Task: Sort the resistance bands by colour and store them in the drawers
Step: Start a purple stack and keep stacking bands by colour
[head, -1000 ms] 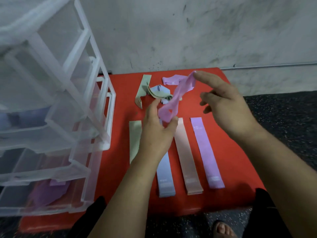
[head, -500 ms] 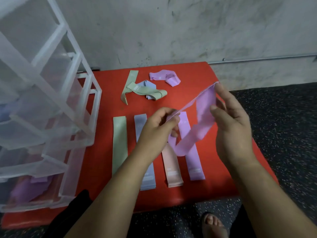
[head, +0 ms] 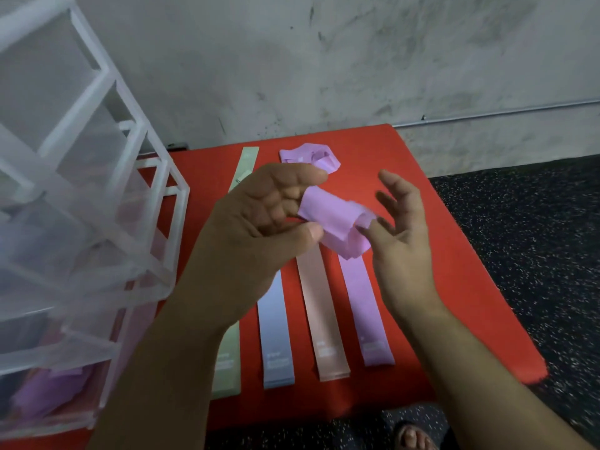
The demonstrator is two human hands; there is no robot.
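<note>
A folded purple band (head: 334,222) hangs above the red mat (head: 438,254). My left hand (head: 259,222) pinches its left end between thumb and fingers. My right hand (head: 399,228) has spread fingers, one of them poked into the band's right fold. Flat on the mat lie a green band (head: 227,365), a blue band (head: 276,336), a pink band (head: 321,313) and a purple band (head: 367,306). At the back lie a crumpled purple band (head: 311,157) and another green band (head: 246,164). The clear drawer unit (head: 81,238) stands on the left, its lowest drawer holding purple bands (head: 48,391).
A grey wall (head: 324,60) rises behind the mat. Black speckled floor (head: 535,254) lies to the right. My foot (head: 415,436) shows at the bottom edge.
The purple band went from stretched out between both hands to folded into a short bundle. My hands came closer together. The view shifted down and left.
</note>
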